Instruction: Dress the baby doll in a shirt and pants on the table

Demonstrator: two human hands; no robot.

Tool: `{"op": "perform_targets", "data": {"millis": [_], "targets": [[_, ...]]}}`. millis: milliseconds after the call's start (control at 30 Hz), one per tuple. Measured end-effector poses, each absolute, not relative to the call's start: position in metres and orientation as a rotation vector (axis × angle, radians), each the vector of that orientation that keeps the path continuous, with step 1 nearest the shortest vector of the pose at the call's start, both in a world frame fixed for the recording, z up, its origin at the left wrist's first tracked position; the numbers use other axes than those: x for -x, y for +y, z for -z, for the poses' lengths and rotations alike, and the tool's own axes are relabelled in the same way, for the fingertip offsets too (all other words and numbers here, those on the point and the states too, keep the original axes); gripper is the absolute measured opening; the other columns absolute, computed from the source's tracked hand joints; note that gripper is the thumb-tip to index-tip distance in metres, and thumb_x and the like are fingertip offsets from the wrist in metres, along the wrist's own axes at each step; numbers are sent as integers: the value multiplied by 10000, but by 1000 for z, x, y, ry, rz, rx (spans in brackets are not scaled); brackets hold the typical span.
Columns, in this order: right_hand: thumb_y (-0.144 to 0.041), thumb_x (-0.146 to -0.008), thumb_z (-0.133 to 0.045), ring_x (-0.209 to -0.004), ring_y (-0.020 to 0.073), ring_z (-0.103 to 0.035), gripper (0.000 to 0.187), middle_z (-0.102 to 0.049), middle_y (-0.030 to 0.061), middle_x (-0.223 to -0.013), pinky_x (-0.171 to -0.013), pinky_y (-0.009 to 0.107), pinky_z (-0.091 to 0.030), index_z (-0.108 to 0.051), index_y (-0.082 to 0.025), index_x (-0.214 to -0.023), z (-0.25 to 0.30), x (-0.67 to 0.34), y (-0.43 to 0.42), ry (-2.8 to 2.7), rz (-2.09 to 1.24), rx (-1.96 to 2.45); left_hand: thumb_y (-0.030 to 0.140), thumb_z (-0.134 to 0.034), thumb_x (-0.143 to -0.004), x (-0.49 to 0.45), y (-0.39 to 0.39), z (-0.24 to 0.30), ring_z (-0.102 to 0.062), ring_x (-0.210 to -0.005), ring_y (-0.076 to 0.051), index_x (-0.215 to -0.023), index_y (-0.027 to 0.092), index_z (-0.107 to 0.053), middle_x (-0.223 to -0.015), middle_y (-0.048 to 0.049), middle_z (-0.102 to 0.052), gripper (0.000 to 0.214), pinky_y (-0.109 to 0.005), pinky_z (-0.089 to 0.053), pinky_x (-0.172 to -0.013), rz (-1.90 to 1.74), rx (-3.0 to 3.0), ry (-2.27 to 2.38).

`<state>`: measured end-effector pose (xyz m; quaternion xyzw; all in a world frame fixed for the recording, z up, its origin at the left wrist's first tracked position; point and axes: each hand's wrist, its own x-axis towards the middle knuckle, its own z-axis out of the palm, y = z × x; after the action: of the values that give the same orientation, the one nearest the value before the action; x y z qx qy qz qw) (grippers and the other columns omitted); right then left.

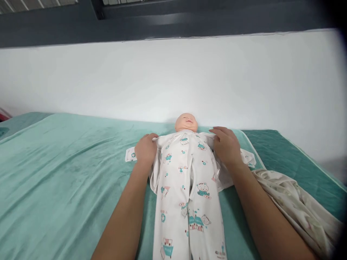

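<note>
Pinches printed garment (175,173) by its shoulders between fingers of left hand (145,148) and right hand (227,146), below doll head (186,121) on green sheet (81,177).

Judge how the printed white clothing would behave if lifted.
The printed clothing would likely sag, since its sides show soft creases. It is probably light, the fabric looking thin. Lifted by the top, its split lower part may dangle.

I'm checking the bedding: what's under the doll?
White cloth sticks out on both sides of the doll, over a green sheet; what lies directly beneath its body is covered.
</note>
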<state>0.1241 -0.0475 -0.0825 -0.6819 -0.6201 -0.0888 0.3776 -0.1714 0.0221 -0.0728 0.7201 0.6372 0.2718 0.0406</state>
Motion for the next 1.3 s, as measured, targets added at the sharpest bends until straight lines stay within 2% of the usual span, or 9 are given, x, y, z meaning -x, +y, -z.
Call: {"op": "perform_targets", "data": {"millis": [200, 400, 567, 733, 867, 967, 1067, 1200, 1300], "targets": [[-141, -844, -498, -1224, 232, -567, 555, -609, -1, -1362, -1002, 390, -465, -548, -328, -1364, 65, -103, -56, -1951, -266, 1370, 14, -389, -726, 166, 15, 66, -550, -1221, -211, -1183, 267, -663, -1269, -4, -663, 591, -374, -419, -1053, -933, -2514, 1389], [-199, -827, -558, -1083, 309, -625, 512, -670, 110, -1213, -871, 409, -455, -524, -248, -1336, 71, -122, -55, -2133, -196, 1800, 107, -463, -789, 165, 9, 64, -521, -1247, -269, -1405, 324, -485, -1370, -21, -590, 653, -437, -415, -1032, -577, -2617, 1391], [-206, -830, -529, -992, 331, -650, 421, -681, 130, -1125, -834, 429, -430, -545, -197, -1251, 82, -129, -50, -2093, -87, 2069, 141, -501, -792, 168, 11, 68, -543, -1202, -297, -1348, 340, -519, -1311, -31, -621, 591, -472, -410, -1005, -499, -2588, 1566], [-111, -784, -500, -1132, 295, -601, 542, -635, 83, -1278, -934, 419, -433, -536, -250, -1306, 71, -124, -61, -2039, -127, 1816, 235, -539, -825, 168, 12, 70, -568, -1149, -308, -1262, 352, -574, -1231, -43, -657, 453, -479, -408, -974, -501, -2517, 1683], [-78, -823, -409, -1192, 263, -568, 492, -651, 51, -1254, -1014, 425, -423, -593, -259, -1242, 37, -86, -71, -1923, -50, 1612, 272, -567, -819, 170, 4, 74, -550, -1181, -323, -1293, 309, -566, -1273, -70, -643, 475, -511, -365, -1032, -587, -2467, 1766], [-145, -882, -429, -1215, 258, -567, 439, -629, 47, -1319, -996, 405, -455, -578, -258, -1280, 14, -34, -62, -2020, -138, 1510, 247, -558, -820, 174, -5, 78, -520, -1245, -302, -1341, 304, -532, -1346, -65, -609, 525, -496, -305, -1101, -704, -2444, 1750], [-171, -891, -461, -1135, 293, -604, 343, -661, 131, -1222, -945, 415, -474, -628, -170, -1190, 4, 18, -39, -2413, -70, 1635, 226, -531, -824, 178, -11, 81, -512, -1269, -274, -1356, 307, -516, -1376, -48, -594, 538, -467, -273, -1136, -781, -2419, 1699], [-150, -839, -532, -1115, 329, -604, 323, -656, 175, -1189, -853, 414, -500, -637, -124, -1144, 5, 53, -3, -2637, -34, 1832, 227, -529, -820, 179, -11, 84, -527, -1256, -245, -1314, 279, -541, -1329, -34, -632, 497, -429, -271, -1147, -849, -2344, 1727], [-210, -815, -608, -1000, 307, -660, 302, -685, 160, -1142, -760, 375, -514, -654, -146, -1107, 10, 57, 17, -2727, -109, 1875, 229, -540, -819, 177, -7, 86, -546, -1232, -239, -1294, 257, -553, -1291, -37, -655, 476, -416, -274, -1145, -888, -2316, 1753]]}}
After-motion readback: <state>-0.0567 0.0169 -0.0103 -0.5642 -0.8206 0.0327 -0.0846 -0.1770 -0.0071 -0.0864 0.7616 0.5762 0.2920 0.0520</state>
